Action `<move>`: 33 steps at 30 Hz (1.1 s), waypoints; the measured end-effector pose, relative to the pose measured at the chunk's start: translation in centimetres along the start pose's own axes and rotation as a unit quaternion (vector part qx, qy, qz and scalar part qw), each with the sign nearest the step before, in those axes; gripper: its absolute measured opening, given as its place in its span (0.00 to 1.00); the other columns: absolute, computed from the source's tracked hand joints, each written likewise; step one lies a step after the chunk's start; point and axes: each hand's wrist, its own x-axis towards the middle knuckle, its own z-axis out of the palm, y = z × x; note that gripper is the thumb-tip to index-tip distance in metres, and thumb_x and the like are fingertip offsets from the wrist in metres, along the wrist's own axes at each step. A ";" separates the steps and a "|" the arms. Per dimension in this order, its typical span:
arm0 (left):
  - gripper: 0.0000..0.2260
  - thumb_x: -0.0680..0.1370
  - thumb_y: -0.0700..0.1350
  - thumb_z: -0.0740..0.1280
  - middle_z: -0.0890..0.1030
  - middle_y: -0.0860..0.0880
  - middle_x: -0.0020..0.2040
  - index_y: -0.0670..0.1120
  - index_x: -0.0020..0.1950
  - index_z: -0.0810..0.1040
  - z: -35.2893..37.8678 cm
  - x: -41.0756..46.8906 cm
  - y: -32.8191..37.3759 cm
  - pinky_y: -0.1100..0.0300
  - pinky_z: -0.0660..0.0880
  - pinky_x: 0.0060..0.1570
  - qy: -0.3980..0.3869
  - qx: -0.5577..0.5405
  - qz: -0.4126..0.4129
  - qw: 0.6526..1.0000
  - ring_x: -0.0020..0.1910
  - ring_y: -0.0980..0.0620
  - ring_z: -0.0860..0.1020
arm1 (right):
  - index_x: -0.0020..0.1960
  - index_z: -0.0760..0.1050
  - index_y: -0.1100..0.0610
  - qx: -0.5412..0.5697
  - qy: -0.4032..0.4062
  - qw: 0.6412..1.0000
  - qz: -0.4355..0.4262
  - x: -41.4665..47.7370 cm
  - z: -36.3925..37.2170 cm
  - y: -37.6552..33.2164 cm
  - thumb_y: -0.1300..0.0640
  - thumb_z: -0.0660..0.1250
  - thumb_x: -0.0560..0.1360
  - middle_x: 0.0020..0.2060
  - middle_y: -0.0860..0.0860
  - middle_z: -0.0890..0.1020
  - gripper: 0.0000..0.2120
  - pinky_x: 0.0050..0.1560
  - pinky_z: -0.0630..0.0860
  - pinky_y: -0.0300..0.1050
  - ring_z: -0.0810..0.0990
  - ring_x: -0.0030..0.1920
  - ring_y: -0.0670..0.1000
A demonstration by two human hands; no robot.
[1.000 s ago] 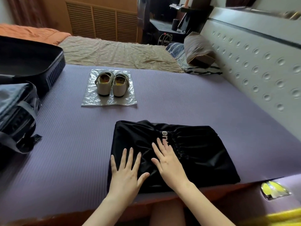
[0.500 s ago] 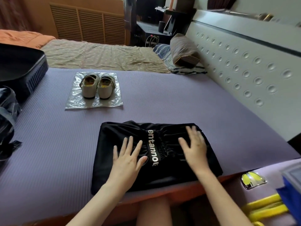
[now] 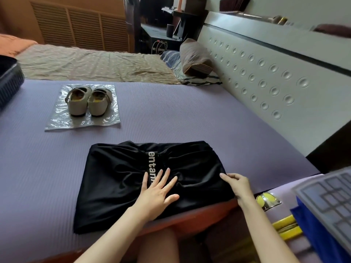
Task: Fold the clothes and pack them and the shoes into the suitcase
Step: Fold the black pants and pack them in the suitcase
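Purple mat (image 3: 171,120) on the bed: my left hand (image 3: 155,194) presses flat, fingers spread, on the black garment (image 3: 117,177) at the mat's near edge, while my right hand (image 3: 239,185) pinches its right-hand edge. Folding is under way, I judge; next, that edge wants carrying over toward the middle. The garment's long axis runs left to right, its lettered band crossing front to back. Shoes (image 3: 86,101) and suitcase (image 3: 9,80) wait beyond.
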 end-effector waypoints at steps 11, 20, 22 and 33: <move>0.18 0.84 0.49 0.48 0.60 0.50 0.76 0.52 0.73 0.63 -4.5 -1.1 -1.1 0.56 0.42 0.73 0.052 -0.323 -0.024 0.945 0.76 0.55 0.49 | 0.46 0.80 0.58 0.244 -0.060 0.968 0.018 -3.8 0.8 -3.5 0.65 0.72 0.69 0.39 0.54 0.84 0.07 0.39 0.78 0.40 0.82 0.39 0.51; 0.19 0.81 0.50 0.57 0.69 0.48 0.70 0.43 0.70 0.70 -6.2 -8.3 -11.7 0.53 0.55 0.73 0.259 -0.421 -0.223 0.840 0.72 0.49 0.63 | 0.44 0.82 0.58 0.273 -0.208 0.928 -0.147 -14.7 11.3 -11.4 0.68 0.73 0.68 0.38 0.56 0.84 0.07 0.49 0.79 0.47 0.82 0.40 0.53; 0.29 0.77 0.63 0.57 0.71 0.50 0.68 0.44 0.69 0.71 -5.6 -9.8 -13.4 0.51 0.59 0.72 0.239 -0.494 -0.245 0.799 0.69 0.49 0.68 | 0.45 0.83 0.58 0.197 -0.232 0.928 -0.215 -16.9 14.8 -11.4 0.66 0.74 0.68 0.41 0.54 0.84 0.07 0.53 0.79 0.43 0.83 0.44 0.50; 0.24 0.82 0.55 0.49 0.68 0.42 0.71 0.43 0.73 0.63 -6.2 -12.1 -15.1 0.54 0.61 0.67 0.211 -0.716 -0.264 0.611 0.71 0.46 0.65 | 0.67 0.73 0.47 -0.302 -0.258 0.846 -0.356 -22.5 25.6 -4.3 0.50 0.65 0.76 0.73 0.46 0.66 0.19 0.73 0.36 0.61 0.52 0.76 0.48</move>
